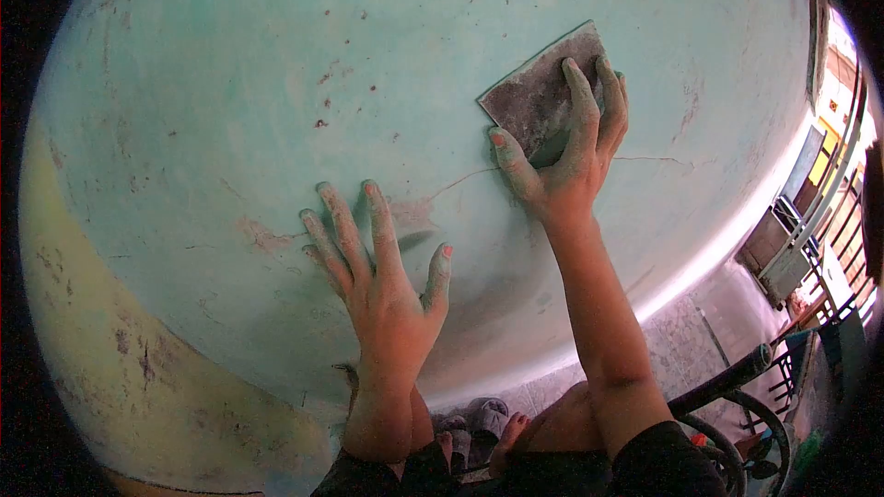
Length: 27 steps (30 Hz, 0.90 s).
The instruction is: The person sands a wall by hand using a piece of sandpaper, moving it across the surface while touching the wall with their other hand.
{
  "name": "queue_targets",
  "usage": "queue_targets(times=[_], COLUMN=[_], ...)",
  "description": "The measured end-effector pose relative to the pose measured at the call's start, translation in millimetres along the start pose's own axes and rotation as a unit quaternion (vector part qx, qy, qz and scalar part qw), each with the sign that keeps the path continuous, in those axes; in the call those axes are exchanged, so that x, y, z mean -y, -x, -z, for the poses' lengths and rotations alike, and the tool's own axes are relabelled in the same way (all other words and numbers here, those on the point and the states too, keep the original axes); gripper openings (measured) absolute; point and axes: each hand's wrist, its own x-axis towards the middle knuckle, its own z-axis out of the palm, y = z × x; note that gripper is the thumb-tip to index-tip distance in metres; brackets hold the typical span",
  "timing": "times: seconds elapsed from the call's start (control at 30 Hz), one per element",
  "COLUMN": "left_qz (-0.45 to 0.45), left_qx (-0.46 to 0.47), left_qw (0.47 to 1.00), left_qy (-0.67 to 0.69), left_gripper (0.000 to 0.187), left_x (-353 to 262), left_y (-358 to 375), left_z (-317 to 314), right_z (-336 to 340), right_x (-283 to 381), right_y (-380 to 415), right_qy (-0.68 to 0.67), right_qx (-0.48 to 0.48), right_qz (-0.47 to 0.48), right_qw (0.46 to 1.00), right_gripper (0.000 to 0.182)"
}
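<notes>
A pale green wall [249,64] with dark specks, scuffs and a thin crack fills most of the view. My right hand [573,166] presses a dark grey, worn sheet of sandpaper [529,103] against it, fingers over the sheet and thumb by its lower left edge. What lies under the palm is hidden. Lower and to the left, my left hand [391,299] rests on the wall with fingers spread and nothing in it. Pale dust coats the fingers of both hands.
A yellowish, stained wall section [138,350] lies at lower left. Below are my bare feet [509,433] on a tiled floor [677,340]. A black curved metal armrest [727,379] stands at lower right, with railings [847,230] beyond it.
</notes>
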Motion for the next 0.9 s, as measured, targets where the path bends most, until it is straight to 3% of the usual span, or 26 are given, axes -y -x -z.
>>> queue_targets(times=[0.9], left_qz=[-0.01], left_qx=[0.032], left_qw=[0.999], left_qy=[-0.002], left_gripper=[0.064], left_x=[2.4], left_y=[1.8], left_z=[7.9], right_z=[0.4], right_x=[1.0], right_y=[0.5], right_qy=[-0.009], right_qx=[0.0], right_qz=[-0.005], right_qw=[1.0], right_gripper=[0.089])
